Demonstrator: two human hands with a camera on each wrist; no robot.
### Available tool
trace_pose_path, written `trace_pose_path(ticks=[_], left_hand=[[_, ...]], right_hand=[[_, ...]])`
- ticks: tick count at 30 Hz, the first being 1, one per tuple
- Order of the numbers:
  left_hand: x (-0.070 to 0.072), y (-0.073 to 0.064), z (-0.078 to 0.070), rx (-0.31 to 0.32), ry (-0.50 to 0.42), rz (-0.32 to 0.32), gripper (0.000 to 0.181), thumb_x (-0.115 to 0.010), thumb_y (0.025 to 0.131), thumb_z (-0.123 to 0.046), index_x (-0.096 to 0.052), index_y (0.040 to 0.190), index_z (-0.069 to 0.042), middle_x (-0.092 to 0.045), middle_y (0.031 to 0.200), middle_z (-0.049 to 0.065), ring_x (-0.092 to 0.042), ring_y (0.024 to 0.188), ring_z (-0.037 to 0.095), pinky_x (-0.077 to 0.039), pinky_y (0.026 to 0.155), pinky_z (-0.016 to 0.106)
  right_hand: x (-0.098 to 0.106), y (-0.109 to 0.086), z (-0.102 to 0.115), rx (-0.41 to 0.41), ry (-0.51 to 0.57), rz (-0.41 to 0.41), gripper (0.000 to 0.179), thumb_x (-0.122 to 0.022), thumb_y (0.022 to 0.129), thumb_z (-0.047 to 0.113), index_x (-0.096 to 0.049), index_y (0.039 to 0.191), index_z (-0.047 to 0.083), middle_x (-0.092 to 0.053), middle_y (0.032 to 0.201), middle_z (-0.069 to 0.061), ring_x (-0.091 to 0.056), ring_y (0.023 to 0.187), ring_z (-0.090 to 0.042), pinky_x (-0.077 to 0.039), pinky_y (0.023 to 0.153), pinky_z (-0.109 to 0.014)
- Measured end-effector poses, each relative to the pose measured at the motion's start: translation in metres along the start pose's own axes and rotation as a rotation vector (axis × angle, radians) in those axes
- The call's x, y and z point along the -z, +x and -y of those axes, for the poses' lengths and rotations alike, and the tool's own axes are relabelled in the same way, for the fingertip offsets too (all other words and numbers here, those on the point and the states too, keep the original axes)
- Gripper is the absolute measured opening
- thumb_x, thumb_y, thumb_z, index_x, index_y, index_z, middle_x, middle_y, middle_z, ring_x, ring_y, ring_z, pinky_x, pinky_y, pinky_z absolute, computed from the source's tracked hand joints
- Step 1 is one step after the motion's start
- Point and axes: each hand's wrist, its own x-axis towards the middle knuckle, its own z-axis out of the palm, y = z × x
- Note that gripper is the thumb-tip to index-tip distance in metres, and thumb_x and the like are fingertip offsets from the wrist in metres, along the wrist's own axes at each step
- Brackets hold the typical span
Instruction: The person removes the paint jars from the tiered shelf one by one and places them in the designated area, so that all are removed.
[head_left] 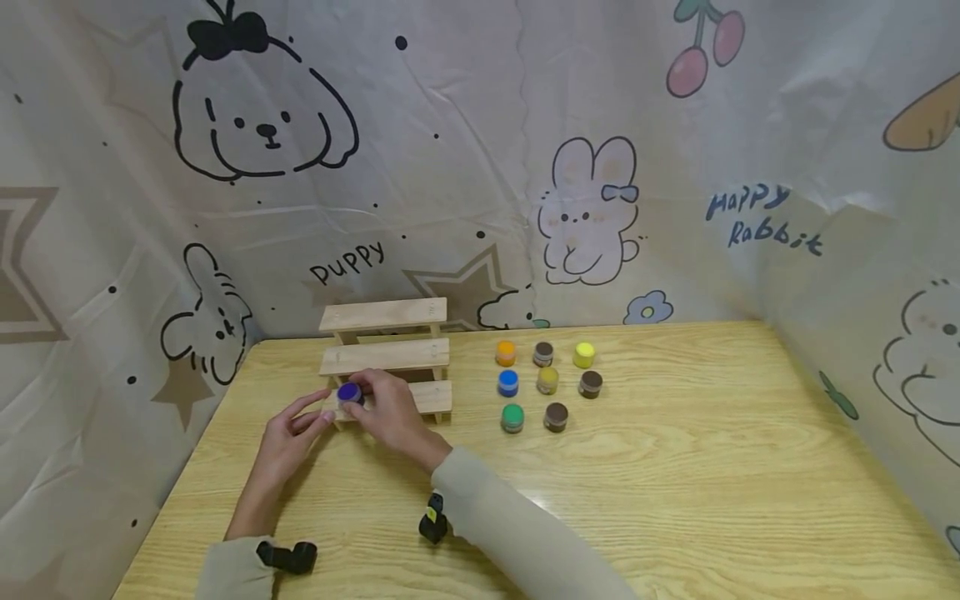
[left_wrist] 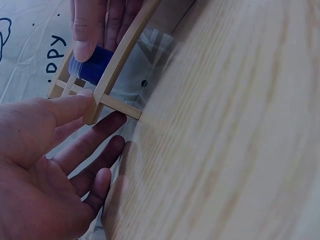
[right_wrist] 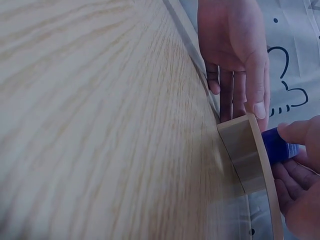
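Note:
A three-tier wooden stand (head_left: 386, 358) is at the table's back left. On its lowest step, near the left end, is a small pot of purple-blue paint (head_left: 349, 393). My right hand (head_left: 392, 410) holds this pot between thumb and fingers; in the left wrist view the base of the blue pot (left_wrist: 97, 66) meets the plank. At the step's left end is my left hand (head_left: 288, 437). Its thumb lies on the plank end and its fingers reach beside and below it, as the right wrist view of the left hand (right_wrist: 235, 40) also shows.
Several paint pots stand in rows right of the stand, among them an orange pot (head_left: 506, 353), a yellow pot (head_left: 584, 356), a green pot (head_left: 513, 418) and a dark brown pot (head_left: 556, 417). A printed cloth (head_left: 465, 192) hangs behind the wood-grain table (head_left: 675, 467).

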Motion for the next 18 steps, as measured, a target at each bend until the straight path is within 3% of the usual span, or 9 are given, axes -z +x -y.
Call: trace_pose_path(ticks=[9, 18], left_hand=[[-0.001, 0.003, 0.002, 0.022, -0.032, 0.006, 0.052, -0.063, 0.105, -0.025, -0.050, 0.152, -0.006, -0.065, 0.131, 0.026, -0.063, 0.099, -0.006, -0.047, 0.082, 0.014], [0.000, 0.000, 0.000, 0.027, -0.017, -0.003, 0.052, -0.064, 0.104, -0.028, -0.052, 0.150, -0.006, -0.064, 0.131, 0.028, -0.062, 0.097, -0.007, -0.048, 0.079, 0.015]], right_hand=[[0.009, -0.007, -0.003, -0.017, 0.079, -0.012, 0.033, -0.078, 0.094, 0.016, -0.069, 0.123, 0.005, -0.072, 0.114, -0.004, -0.067, 0.100, -0.009, -0.050, 0.087, -0.019], [0.034, -0.018, -0.009, -0.018, 0.163, -0.041, 0.031, -0.081, 0.090, 0.014, -0.071, 0.119, 0.005, -0.074, 0.112, -0.005, -0.068, 0.101, -0.012, -0.053, 0.090, -0.029]])
